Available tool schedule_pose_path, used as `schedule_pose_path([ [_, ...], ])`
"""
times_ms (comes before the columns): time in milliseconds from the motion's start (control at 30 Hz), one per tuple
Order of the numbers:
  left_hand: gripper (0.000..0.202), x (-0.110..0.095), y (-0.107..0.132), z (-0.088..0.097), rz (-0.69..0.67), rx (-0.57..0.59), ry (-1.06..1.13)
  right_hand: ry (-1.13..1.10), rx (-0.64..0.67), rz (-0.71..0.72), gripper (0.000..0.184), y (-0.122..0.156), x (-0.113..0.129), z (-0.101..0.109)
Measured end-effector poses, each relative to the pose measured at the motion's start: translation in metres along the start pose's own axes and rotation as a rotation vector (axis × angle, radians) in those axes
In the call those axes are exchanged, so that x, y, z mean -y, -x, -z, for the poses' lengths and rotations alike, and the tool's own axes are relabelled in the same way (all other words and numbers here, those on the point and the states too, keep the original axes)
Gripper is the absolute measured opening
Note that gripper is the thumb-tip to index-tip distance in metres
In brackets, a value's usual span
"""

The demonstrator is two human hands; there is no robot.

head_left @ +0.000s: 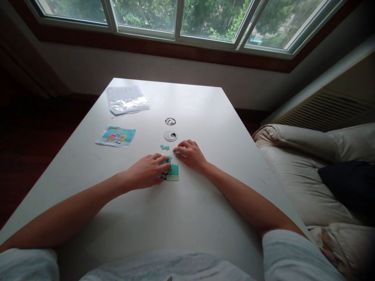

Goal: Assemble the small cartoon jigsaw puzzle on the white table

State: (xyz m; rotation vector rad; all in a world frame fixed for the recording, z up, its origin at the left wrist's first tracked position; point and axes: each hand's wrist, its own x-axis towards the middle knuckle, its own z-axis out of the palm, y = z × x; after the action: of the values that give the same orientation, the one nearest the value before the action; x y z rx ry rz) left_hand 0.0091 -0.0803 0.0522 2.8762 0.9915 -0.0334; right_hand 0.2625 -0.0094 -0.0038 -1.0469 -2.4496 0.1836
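A small teal jigsaw patch (173,172), partly joined, lies on the white table (187,218) in front of me. My left hand (148,170) rests on its left side, fingers curled, fingertips pressing a teal piece at the patch's top edge. My right hand (190,153) sits just right of and beyond the patch, fingers curled and pinching a small teal piece (179,153). A loose teal piece (165,147) lies on the table just beyond both hands.
A cartoon picture card (116,136) lies to the left. A clear plastic bag on paper (126,100) sits at the far left. Two small round discs (170,128) lie mid-table. A cream sofa (307,171) with a dark cushion flanks the right edge.
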Motion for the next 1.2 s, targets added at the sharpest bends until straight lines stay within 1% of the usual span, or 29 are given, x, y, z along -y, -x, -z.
schedule_pose_path([
  [133,0.05,0.0,0.0,0.0,0.008,0.006,0.006,-0.042,0.033,0.061,0.024,0.0,0.002,0.003],
  [200,0.05,0.0,0.0,0.001,0.011,0.008,0.009,-0.055,0.023,0.042,0.022,0.0,0.003,0.004],
  [300,0.051,-0.001,0.0,0.002,0.005,0.012,0.008,-0.016,0.0,-0.045,0.012,0.001,0.005,0.004],
  [367,0.051,-0.001,0.0,0.002,0.005,0.016,0.004,0.026,0.013,-0.078,0.017,0.002,0.006,0.004],
  [500,0.05,-0.001,-0.001,0.003,0.008,0.019,0.0,0.046,0.06,-0.047,0.016,0.001,0.01,0.004],
  [600,0.048,-0.001,-0.001,0.003,0.006,0.019,-0.001,0.018,0.081,-0.028,0.02,0.002,0.011,0.006],
  [767,0.049,-0.001,-0.001,0.003,0.004,0.016,0.002,0.009,0.064,-0.067,0.025,0.003,0.009,0.006],
  [1000,0.049,-0.002,-0.001,0.003,-0.001,0.011,0.007,-0.003,0.073,-0.056,0.017,0.002,0.012,0.007],
  [1200,0.048,-0.001,-0.001,0.002,0.002,0.007,0.004,-0.025,0.118,-0.073,0.013,-0.001,0.014,0.011],
])
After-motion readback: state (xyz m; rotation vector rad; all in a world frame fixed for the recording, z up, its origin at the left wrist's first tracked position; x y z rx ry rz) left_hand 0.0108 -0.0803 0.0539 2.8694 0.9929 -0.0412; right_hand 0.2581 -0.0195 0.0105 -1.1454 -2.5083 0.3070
